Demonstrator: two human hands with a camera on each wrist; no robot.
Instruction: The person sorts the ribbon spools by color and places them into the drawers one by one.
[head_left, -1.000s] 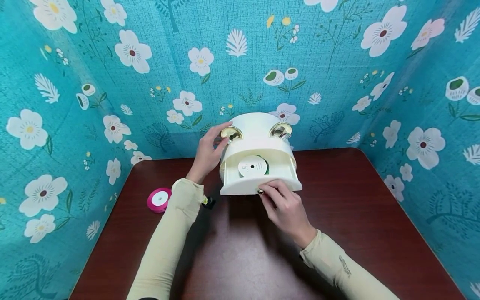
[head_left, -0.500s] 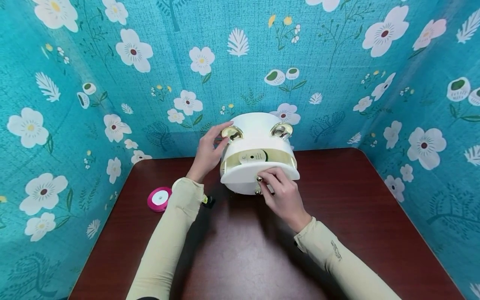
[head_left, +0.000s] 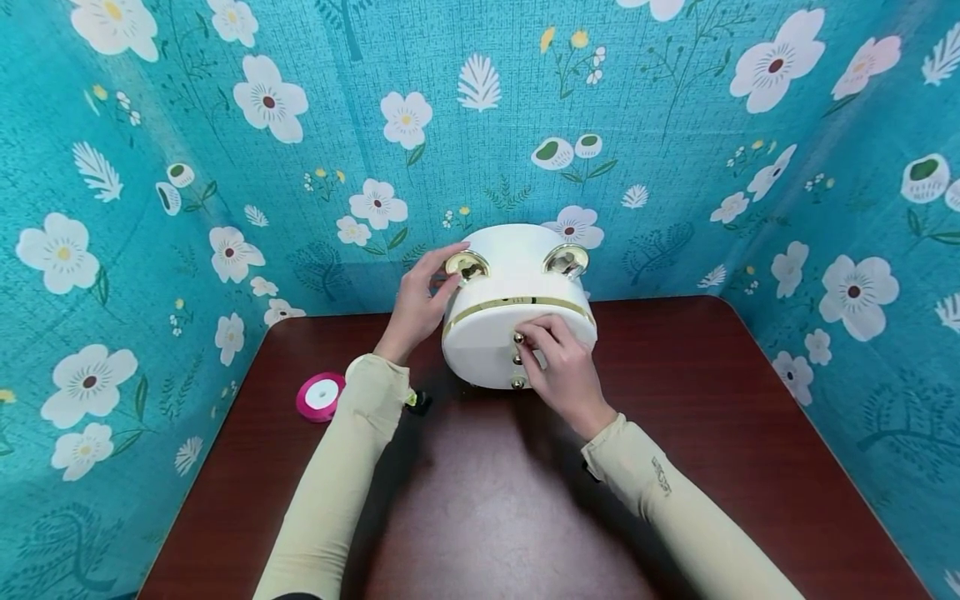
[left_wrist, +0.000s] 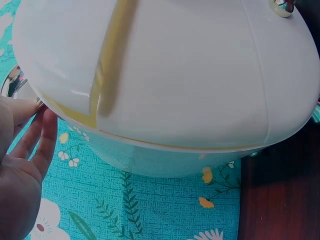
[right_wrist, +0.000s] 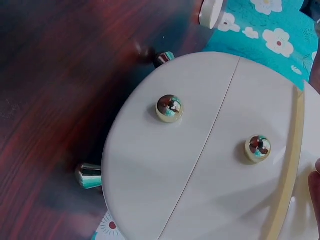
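A white rounded drawer box (head_left: 506, 262) with gold ears and gold knobs stands at the back of the table. My left hand (head_left: 417, 302) holds the left ear (head_left: 468, 266) between thumb and fingers; the left wrist view shows the fingertips at the box's edge. With thumb and fingers, my right hand (head_left: 566, 371) pinches the top knob (head_left: 518, 337). The top drawer (head_left: 480, 325) juts out slightly, leaving a narrow slot above it. Below, the middle knob (right_wrist: 257, 148) and bottom knob (right_wrist: 169, 108) sit on drawers flush with each other.
A pink ribbon spool (head_left: 321, 396) lies left of the box on the dark red table (head_left: 480, 508). Beside it, a white round item (head_left: 356, 365) is partly covered by my left sleeve. A flowered blue cloth (head_left: 480, 150) hangs close behind the box.
My right hand has pushed the top drawer inward by its knob, hiding nearly all of the white disc inside. The lower knobs have come into view. My left hand stays at the ear.
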